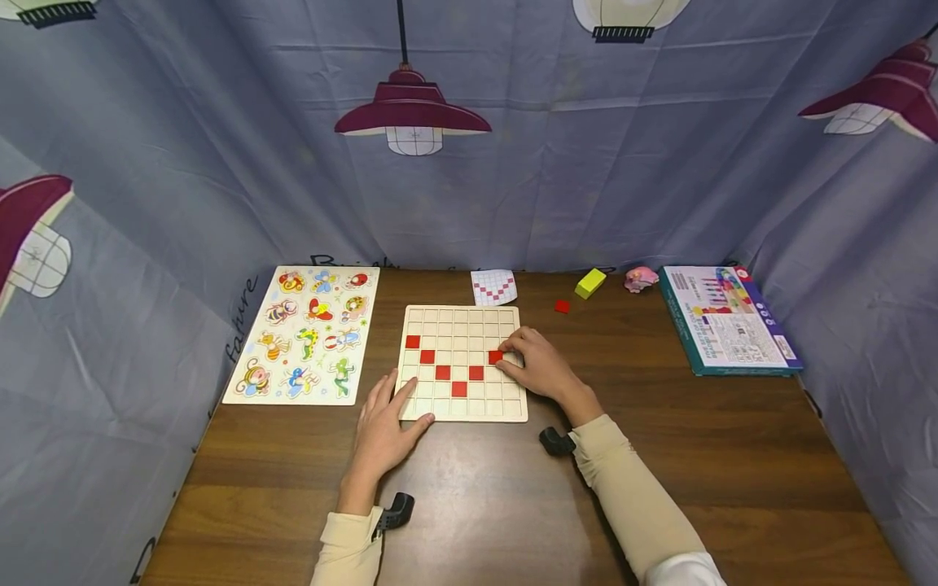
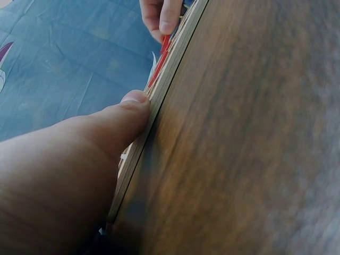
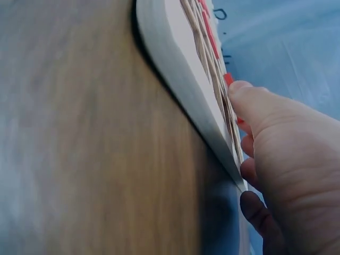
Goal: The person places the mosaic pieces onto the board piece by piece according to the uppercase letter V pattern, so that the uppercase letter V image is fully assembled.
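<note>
A pale wooden grid board (image 1: 432,407) lies on the table with several red square tiles in its cells, set in a V-like line. My right hand (image 1: 541,364) is at the board's right side, thumb and fingertips pinching a red tile (image 1: 495,357) at the upper end of the right arm of the V. In the right wrist view a red edge of that tile (image 3: 228,79) shows by the thumb. My left hand (image 1: 384,431) rests on the board's lower left corner with fingers spread, its thumb on the near edge. One loose red tile (image 1: 561,306) lies beyond the board.
Behind the board is a pattern card (image 1: 494,287) printed with a V of squares. A yellow block (image 1: 589,283) and a pink figure (image 1: 641,279) stand at the back right, near a flat game box (image 1: 733,321). An insect picture board (image 1: 293,334) lies at left.
</note>
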{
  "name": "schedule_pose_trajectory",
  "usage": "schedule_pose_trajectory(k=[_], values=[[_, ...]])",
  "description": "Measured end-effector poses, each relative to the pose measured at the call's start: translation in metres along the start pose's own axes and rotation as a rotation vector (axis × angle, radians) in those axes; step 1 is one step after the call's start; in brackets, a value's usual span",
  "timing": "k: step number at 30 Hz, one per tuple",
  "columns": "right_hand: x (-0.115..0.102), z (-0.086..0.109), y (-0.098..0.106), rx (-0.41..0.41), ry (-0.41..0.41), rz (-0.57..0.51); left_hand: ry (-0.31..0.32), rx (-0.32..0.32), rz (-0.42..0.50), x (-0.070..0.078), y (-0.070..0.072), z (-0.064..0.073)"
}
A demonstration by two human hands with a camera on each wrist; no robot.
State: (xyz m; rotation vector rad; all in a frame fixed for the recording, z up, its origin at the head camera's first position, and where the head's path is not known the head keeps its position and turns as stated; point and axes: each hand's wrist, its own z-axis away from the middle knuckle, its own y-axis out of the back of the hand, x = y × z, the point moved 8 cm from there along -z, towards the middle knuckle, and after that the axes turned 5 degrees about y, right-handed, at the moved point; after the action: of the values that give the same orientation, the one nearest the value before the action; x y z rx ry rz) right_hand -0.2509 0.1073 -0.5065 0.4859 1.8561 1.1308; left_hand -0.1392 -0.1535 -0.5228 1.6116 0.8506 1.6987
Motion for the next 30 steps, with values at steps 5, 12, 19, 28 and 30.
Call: schedule_pose_trajectory(k=[5,12,19,28,30], values=[[-0.0023,-0.0015,-0.002,0.005,0.003,0.015,-0.002,-0.001,-0.002,0.0005,-0.0006,-0.0006],[-0.0023,-0.0011,-0.003,-0.001,-0.022,0.013,-0.005,-0.003,-0.003,0.0014,-0.0007,-0.0009],[-0.0042,-0.0024,-0.0034,0.026,-0.027,-0.004,0.005,-0.005,-0.002,-0.0015,-0.002,-0.0005],[-0.0063,-0.0032,-0.0034,0.026,-0.073,-0.031,0.004,-0.006,-0.005,-0.0011,-0.0007,-0.0001],[-0.0062,-0.0029,-0.0025,0.025,-0.083,-0.036,0.001,-0.006,-0.008,-0.0004,-0.0008,-0.0003]])
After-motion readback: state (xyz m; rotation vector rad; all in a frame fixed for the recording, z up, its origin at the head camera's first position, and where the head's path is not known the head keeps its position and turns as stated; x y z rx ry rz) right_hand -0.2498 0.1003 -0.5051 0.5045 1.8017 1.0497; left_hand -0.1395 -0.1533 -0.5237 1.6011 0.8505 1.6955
